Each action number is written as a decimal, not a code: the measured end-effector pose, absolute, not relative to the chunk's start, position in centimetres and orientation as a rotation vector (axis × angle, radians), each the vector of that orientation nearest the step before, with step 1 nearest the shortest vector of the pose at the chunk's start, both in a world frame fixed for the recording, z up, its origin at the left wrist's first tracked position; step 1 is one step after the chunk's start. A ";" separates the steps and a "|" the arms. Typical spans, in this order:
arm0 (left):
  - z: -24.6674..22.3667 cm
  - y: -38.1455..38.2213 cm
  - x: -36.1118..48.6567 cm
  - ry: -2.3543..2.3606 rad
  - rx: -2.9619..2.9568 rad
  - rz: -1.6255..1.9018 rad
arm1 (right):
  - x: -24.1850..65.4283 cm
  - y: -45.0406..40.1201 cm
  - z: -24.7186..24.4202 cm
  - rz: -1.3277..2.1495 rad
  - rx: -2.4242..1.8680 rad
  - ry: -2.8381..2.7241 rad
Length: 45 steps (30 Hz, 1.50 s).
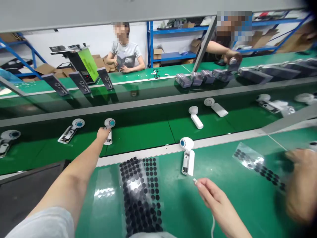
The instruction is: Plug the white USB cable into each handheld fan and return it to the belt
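Note:
My left hand point(103, 134) reaches over the green belt, its fingers closed round the neck of a white device point(109, 123) with a blue-centred round head. Between the thumb and fingers of my right hand point(210, 195) is the small plug point(194, 180) of a white cable point(213, 226). Just above that plug, on the near green table, lies another white device point(189, 162) with its body opened and its round head point(186, 143) toward the belt. A clear sheet of black round stickers point(152, 185) lies between my arms.
More white devices point(196, 120) lie along the belt point(143, 135). A second sticker sheet point(247, 158) and a co-worker's blurred hand point(302, 178) are at right. Grey boxes point(183, 80) line the far belt, where two people work. A slanted metal post point(289, 119) stands at right.

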<state>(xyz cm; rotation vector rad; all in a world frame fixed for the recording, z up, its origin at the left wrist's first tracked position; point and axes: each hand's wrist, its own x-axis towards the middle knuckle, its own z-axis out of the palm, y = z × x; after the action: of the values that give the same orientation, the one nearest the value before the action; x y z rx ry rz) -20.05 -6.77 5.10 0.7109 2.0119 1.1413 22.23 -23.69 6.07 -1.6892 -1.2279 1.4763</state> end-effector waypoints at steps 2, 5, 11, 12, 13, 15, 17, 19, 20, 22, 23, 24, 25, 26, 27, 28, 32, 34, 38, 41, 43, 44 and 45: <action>4.6 -7.0 -18.2 1.888 0.603 1.173 | 21.5 -23.2 6.9 1.475 -1.657 -1.291; 5.0 -8.5 -13.5 1.644 0.542 1.150 | 20.0 -22.5 8.3 1.472 -1.572 -1.398; 8.6 -16.0 -3.8 1.184 0.494 1.017 | 16.4 -22.5 11.5 1.425 -1.406 -1.553; 9.2 -17.2 -2.6 1.143 0.509 1.002 | 16.0 -22.7 12.0 1.421 -1.392 -1.566; 9.9 -18.3 -1.6 1.115 0.528 0.989 | 15.7 -23.0 12.4 1.416 -1.379 -1.574; 11.0 -20.1 -0.1 1.066 0.551 0.970 | 15.5 -23.6 13.0 1.405 -1.357 -1.593; 11.9 -21.2 0.8 1.039 0.564 0.960 | 15.6 -24.2 13.4 1.388 -1.346 -1.618; 12.5 -21.9 1.3 1.033 0.581 0.941 | 16.0 -24.8 13.6 1.384 -1.342 -1.637; 12.8 -22.2 1.5 1.038 0.592 0.933 | 16.2 -25.0 13.6 1.390 -1.340 -1.643; 13.1 -22.6 1.7 1.056 0.621 0.919 | 16.6 -25.4 13.6 1.409 -1.332 -1.654; 13.2 -22.8 1.8 1.066 0.644 0.910 | 16.7 -25.6 13.5 1.420 -1.329 -1.661; 13.3 -22.9 1.8 1.078 0.669 0.897 | 16.9 -25.7 13.4 1.438 -1.327 -1.664; 13.3 -23.1 1.8 1.086 0.688 0.879 | 17.0 -25.8 13.3 1.471 -1.319 -1.656; 13.3 -23.3 1.8 1.088 0.693 0.857 | 17.1 -25.9 13.2 1.521 -1.298 -1.633; 13.4 -23.4 1.8 1.082 0.682 0.834 | 17.2 -26.0 13.1 1.576 -1.266 -1.601; 13.4 -23.5 1.8 1.070 0.658 0.816 | 17.3 -26.1 13.0 1.612 -1.233 -1.569; 13.4 -24.0 1.9 1.013 0.523 0.793 | 17.6 -26.7 13.4 1.494 -1.232 -1.562; 13.5 -24.1 2.0 1.012 0.490 0.791 | 17.6 -27.0 13.7 1.471 -1.242 -1.607; 13.6 -24.2 2.1 1.035 0.530 0.847 | 17.4 -27.4 14.2 1.511 -1.254 -1.620; 13.6 -24.4 2.2 1.048 0.594 0.859 | 17.3 -27.4 14.3 1.473 -1.287 -1.628; 13.6 -24.5 2.3 1.061 0.626 0.845 | 17.4 -27.4 14.2 1.451 -1.283 -1.675; 13.5 -24.6 2.3 1.074 0.651 0.843 | 17.5 -27.4 14.2 1.430 -1.292 -1.712; 13.5 -24.7 2.3 1.087 0.681 0.845 | 17.6 -27.4 14.1 1.411 -1.307 -1.751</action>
<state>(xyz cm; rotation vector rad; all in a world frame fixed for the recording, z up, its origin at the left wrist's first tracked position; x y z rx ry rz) 2.35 -24.70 13.47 0.6810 1.0872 0.8448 17.62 -27.40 14.06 -1.3071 -1.7512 1.4107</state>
